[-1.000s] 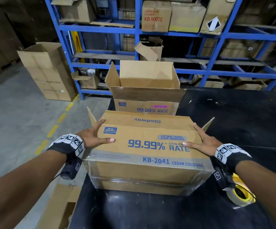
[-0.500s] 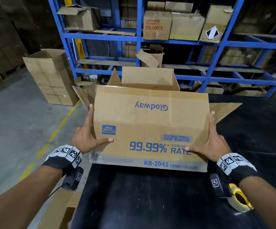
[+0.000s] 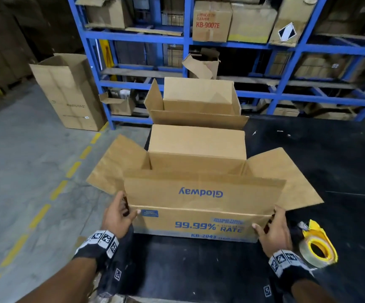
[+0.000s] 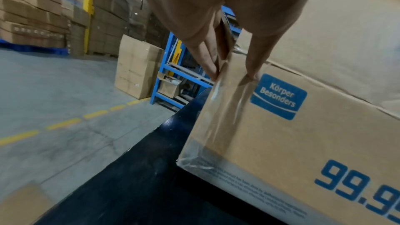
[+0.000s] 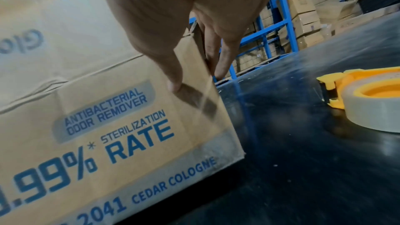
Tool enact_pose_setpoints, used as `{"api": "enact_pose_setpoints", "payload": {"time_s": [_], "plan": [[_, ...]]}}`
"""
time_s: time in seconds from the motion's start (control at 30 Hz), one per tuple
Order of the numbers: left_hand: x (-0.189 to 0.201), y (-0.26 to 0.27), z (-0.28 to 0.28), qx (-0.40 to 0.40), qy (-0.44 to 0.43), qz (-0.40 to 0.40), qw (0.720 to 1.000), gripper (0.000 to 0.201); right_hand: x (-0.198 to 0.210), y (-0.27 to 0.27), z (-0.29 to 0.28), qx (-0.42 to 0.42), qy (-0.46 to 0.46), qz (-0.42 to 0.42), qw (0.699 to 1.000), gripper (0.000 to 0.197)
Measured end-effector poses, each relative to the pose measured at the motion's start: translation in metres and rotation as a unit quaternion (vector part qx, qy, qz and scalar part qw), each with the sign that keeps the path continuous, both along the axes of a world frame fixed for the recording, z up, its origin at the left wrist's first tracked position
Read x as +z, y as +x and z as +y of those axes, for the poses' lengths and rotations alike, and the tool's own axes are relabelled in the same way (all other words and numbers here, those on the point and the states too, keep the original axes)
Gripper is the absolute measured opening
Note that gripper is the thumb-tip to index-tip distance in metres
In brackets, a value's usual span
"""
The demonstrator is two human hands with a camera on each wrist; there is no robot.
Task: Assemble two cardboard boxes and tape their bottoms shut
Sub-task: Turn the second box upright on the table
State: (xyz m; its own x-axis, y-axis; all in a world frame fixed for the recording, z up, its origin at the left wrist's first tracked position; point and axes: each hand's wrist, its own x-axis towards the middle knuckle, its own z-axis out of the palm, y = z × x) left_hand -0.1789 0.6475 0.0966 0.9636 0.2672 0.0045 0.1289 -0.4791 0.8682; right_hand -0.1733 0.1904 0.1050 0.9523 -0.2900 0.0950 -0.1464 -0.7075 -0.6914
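Note:
A brown printed cardboard box [image 3: 199, 215] stands upright on the black table [image 3: 330, 160], its top flaps spread open. Clear tape shines along its lower left corner [image 4: 194, 158]. My left hand [image 3: 120, 213] holds the near left corner, thumb on the front face and fingers [image 4: 211, 64] along the side. At the near right corner my right hand [image 3: 271, 226] pinches the box the same way, thumb [image 5: 173, 83] in front. A second open box [image 3: 197, 97] stands just behind it. A yellow tape dispenser [image 3: 317, 246] lies to the right of my right hand.
The table's left edge [image 4: 151, 134] runs close beside the box, with concrete floor below. A tall open carton [image 3: 68, 92] stands on the floor at the left. Blue racking [image 3: 186, 40] with boxes fills the background. Flat cardboard [image 4: 21, 203] lies near my left.
The box was tipped with its taped bottom toward me. It now stands upright on the table with flaps open, and both hands have slid to its near corners.

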Motion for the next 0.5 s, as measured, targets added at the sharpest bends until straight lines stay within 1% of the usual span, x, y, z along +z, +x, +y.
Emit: {"api": "enact_pose_setpoints", "payload": {"time_s": [0.07,0.13,0.17,0.2,0.23,0.27,0.3,0.33,0.37,0.4,0.43,0.47,0.5], "plan": [[-0.009,0.005,0.001,0.028,0.027,0.029,0.999,0.043,-0.01,0.002,-0.004,0.003,-0.033,-0.016,0.999,0.046],[-0.024,0.004,0.008,0.06,0.039,0.059,0.996,0.034,-0.016,0.0,-0.01,0.032,-0.059,-0.027,0.997,0.02],[-0.029,0.0,0.01,0.058,0.048,0.071,0.995,0.028,-0.015,-0.002,-0.015,0.053,-0.058,-0.027,0.997,0.019],[-0.032,-0.008,0.013,0.036,0.063,0.069,0.995,0.02,-0.016,-0.006,-0.021,0.063,-0.049,-0.021,0.997,0.022],[-0.033,-0.017,0.017,-0.006,0.089,0.041,0.995,0.018,-0.019,-0.008,-0.029,0.067,-0.03,-0.012,0.997,0.026],[-0.034,-0.026,0.022,-0.058,0.111,0.0,0.992,0.031,-0.015,-0.012,-0.035,0.072,-0.003,0.004,0.997,0.035],[-0.029,-0.035,0.027,-0.1,0.126,-0.044,0.986,0.043,-0.017,-0.014,-0.043,0.088,0.039,-0.001,0.995,0.046],[-0.024,-0.041,0.032,-0.116,0.113,-0.076,0.984,0.044,-0.014,-0.018,-0.045,0.092,0.089,0.012,0.992,0.052],[-0.02,-0.045,0.036,-0.102,0.075,-0.087,0.988,0.038,-0.014,-0.018,-0.05,0.098,0.148,0.032,0.984,0.051],[-0.01,-0.049,0.036,-0.077,0.016,-0.076,0.994,0.033,-0.007,-0.019,-0.049,0.081,0.225,0.051,0.97,0.042],[-0.005,-0.05,0.037,-0.041,-0.069,-0.047,0.996,0.036,-0.004,-0.017,-0.05,0.071,0.298,0.059,0.95,0.035],[0.002,-0.05,0.037,-0.012,-0.153,-0.017,0.988,0.041,0.003,-0.016,-0.049,0.042,0.355,0.066,0.932,0.048],[0.009,-0.049,0.036,0.014,-0.227,0.004,0.974,0.045,0.008,-0.015,-0.048,0.029,0.395,0.07,0.915,0.071]]}}
